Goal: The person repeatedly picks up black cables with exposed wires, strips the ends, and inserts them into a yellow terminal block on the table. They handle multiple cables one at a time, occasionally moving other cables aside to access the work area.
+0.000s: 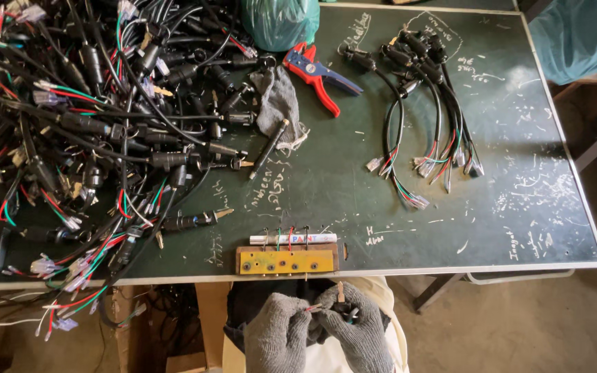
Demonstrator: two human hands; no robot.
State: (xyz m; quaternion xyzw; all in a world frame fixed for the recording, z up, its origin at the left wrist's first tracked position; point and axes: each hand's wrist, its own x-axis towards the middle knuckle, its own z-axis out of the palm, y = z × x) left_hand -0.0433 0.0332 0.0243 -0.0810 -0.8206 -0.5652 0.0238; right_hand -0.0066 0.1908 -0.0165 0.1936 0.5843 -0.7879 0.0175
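Both my hands wear grey knit gloves and sit below the table's near edge, over my lap. My left hand (277, 334) and my right hand (358, 329) are closed together on a small black cable connector (343, 311) with thin red and white wire ends between the fingers. Just above them, on the table edge, lies a yellow-faced wooden jig (286, 260) with a row of holes, and a white marker pen (294, 239) rests behind it.
A big heap of black cables with coloured wires (91, 117) fills the left of the dark green table (492, 207). A smaller bundle of cables (426, 103) lies at right. Red-and-blue wire strippers (317, 71), a grey glove (278, 103) and a green bag (279, 21) sit at the back.
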